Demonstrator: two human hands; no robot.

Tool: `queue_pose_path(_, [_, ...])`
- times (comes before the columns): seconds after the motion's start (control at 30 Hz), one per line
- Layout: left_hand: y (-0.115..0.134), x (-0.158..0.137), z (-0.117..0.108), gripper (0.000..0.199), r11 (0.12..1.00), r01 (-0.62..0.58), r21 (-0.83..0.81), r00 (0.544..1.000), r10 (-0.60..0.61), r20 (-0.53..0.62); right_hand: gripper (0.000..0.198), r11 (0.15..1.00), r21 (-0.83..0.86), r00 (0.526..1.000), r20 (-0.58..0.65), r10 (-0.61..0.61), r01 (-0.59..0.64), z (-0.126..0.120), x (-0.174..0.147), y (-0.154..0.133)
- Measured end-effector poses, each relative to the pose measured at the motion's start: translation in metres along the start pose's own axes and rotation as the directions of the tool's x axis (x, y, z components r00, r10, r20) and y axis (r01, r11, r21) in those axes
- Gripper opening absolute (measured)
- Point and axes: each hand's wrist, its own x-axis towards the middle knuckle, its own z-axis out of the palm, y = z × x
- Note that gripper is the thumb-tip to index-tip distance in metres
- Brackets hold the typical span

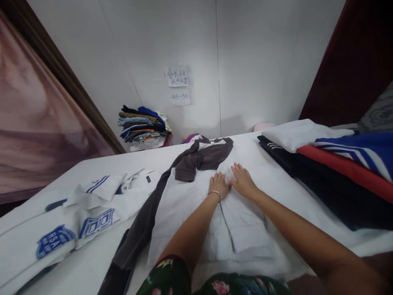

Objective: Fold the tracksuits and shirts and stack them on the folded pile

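A white garment with dark grey sleeves (211, 157) is spread over the table in front of me. One grey sleeve trails down its left side, and grey fabric is folded across the top near the collar. My left hand (219, 186), with a bracelet at the wrist, lies flat on the white cloth (187, 205) near the middle. Beside it, my right hand (244, 182) rests on the folded right part of the garment with its fingers spread. The two hands nearly touch at the thumbs. Neither hand grips anything.
White shirts with blue crests (55, 241) lie on the left of the white table (89, 262). At right is a pile of black trousers (331, 192), with red, white and blue clothes. Beyond the far edge stands a stack of folded clothes (143, 127). Handwritten paper (179, 78) hangs on the wall.
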Motion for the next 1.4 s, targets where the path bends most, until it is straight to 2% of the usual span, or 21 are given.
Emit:
queue_pose_path(0.07, [0.0, -0.001, -0.001, 0.064, 1.0, 0.003, -0.01, 1.0, -0.003, -0.007, 0.062, 0.999, -0.034, 0.999, -0.031, 0.034, -0.035, 0.007, 0.028, 0.003])
queue_pose_path(0.17, [0.001, -0.003, 0.002, 0.065, 1.0, -0.007, -0.025, 1.0, 0.006, -0.019, 0.062, 0.992, -0.072, 0.994, 0.04, 0.102, -0.099, 0.028, 0.055, 0.014])
queue_pose_path(0.3, [-0.002, 0.001, 0.004, 0.063, 0.998, -0.027, -0.062, 0.999, 0.024, -0.042, 0.06, 0.985, -0.115, 0.981, 0.134, 0.143, -0.128, 0.056, 0.062, 0.031])
queue_pose_path(0.4, [-0.022, 0.011, -0.018, 0.046, 0.995, -0.015, -0.099, 0.995, 0.005, -0.101, 0.062, 0.984, -0.126, 0.982, 0.13, 0.139, -0.123, 0.065, 0.061, 0.037])
queue_pose_path(0.47, [-0.049, 0.018, -0.045, 0.036, 0.993, 0.095, -0.077, 0.972, -0.109, -0.206, 0.063, 0.983, -0.135, 0.982, 0.126, 0.141, -0.124, 0.067, 0.061, 0.038])
queue_pose_path(0.57, [-0.099, 0.025, -0.084, 0.036, 0.919, 0.394, 0.005, 0.854, -0.364, -0.372, 0.063, 0.981, -0.156, 0.984, 0.116, 0.136, -0.117, 0.068, 0.062, 0.039])
queue_pose_path(0.6, [-0.115, 0.026, -0.094, 0.039, 0.876, 0.481, 0.022, 0.819, -0.44, -0.37, 0.063, 0.98, -0.159, 0.984, 0.116, 0.135, -0.116, 0.068, 0.062, 0.039])
queue_pose_path(0.67, [-0.14, 0.028, -0.106, 0.047, 0.799, 0.6, 0.042, 0.774, -0.567, -0.281, 0.064, 0.981, -0.153, 0.984, 0.121, 0.134, -0.115, 0.069, 0.063, 0.039])
queue_pose_path(0.73, [-0.155, 0.03, -0.11, 0.049, 0.758, 0.65, 0.051, 0.754, -0.635, -0.169, 0.064, 0.984, -0.141, 0.985, 0.117, 0.127, -0.11, 0.069, 0.063, 0.039])
queue_pose_path(0.8, [-0.162, 0.032, -0.11, 0.047, 0.754, 0.655, 0.054, 0.754, -0.646, -0.117, 0.065, 0.986, -0.129, 0.986, 0.112, 0.123, -0.108, 0.069, 0.063, 0.039])
queue_pose_path(0.9, [-0.161, 0.035, -0.114, 0.042, 0.781, 0.621, 0.063, 0.783, -0.613, -0.108, 0.064, 0.987, -0.106, 0.985, 0.111, 0.129, -0.118, 0.068, 0.062, 0.037])
queue_pose_path(1.0, [-0.159, 0.039, -0.129, 0.037, 0.811, 0.582, 0.063, 0.811, -0.574, -0.114, 0.063, 0.988, -0.09, 0.983, 0.118, 0.137, -0.127, 0.066, 0.062, 0.035])
queue_pose_path(1.17, [-0.15, 0.04, -0.181, 0.035, 0.826, 0.558, 0.084, 0.823, -0.537, -0.185, 0.064, 0.988, -0.087, 0.983, 0.12, 0.137, -0.127, 0.063, 0.061, 0.034])
queue_pose_path(1.27, [-0.128, 0.035, -0.225, 0.031, 0.858, 0.49, 0.152, 0.856, -0.442, -0.267, 0.064, 0.988, -0.088, 0.984, 0.113, 0.137, -0.127, 0.063, 0.061, 0.034])
queue_pose_path(1.4, [-0.068, 0.015, -0.275, 0.027, 0.865, 0.334, 0.374, 0.922, -0.217, -0.321, 0.063, 0.989, -0.086, 0.986, 0.105, 0.127, -0.118, 0.062, 0.061, 0.032])
